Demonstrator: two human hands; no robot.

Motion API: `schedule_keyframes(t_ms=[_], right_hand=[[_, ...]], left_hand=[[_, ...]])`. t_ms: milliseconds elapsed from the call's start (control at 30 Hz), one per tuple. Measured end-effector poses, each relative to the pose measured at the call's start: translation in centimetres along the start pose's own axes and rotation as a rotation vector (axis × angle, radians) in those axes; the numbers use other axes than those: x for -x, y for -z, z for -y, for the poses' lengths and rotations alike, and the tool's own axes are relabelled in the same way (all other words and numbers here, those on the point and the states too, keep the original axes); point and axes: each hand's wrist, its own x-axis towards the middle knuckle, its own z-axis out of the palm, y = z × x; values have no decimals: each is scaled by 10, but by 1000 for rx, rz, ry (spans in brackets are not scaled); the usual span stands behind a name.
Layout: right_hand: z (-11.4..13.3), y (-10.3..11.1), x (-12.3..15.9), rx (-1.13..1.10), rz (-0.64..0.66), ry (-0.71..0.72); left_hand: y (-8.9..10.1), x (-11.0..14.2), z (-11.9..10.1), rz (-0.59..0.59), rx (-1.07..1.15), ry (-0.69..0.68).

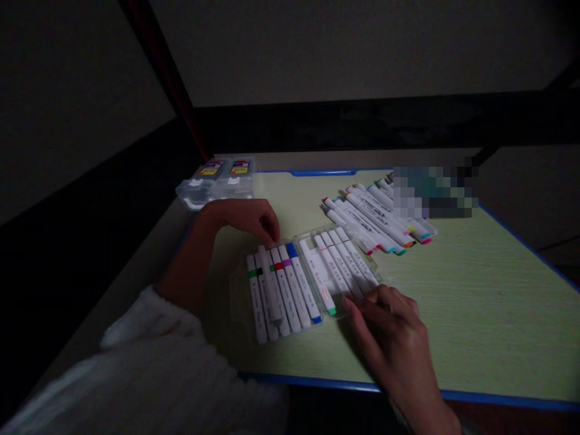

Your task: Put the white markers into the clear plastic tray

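An open clear plastic marker case (308, 275) lies on the pale green table (475, 314). Its two halves hold rows of white markers with coloured caps. My left hand (244, 219) curls over the far end of the left row, its fingertips pinching the top of one white marker (270, 284) that lies across the others. At the near edge of the right half rests my right hand (389, 332), fingers bent and pressed on the ends of the markers there.
A loose heap of white markers (376, 220) lies behind the case at the right. Two shut clear marker boxes (217, 181) stand at the far left corner. The blue table edge (475, 399) runs along the front. The room is dark.
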Motion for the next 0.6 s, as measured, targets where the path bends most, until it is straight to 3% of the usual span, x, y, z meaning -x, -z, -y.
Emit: schedule_keyframes(t_ms=[200, 600], right_hand=[[-1, 0, 0, -11, -5, -7], [-3, -2, 0, -31, -10, -14]], left_hand=[[-8, 13, 10, -6, 28, -25], [-16, 5, 20, -3, 25, -33]])
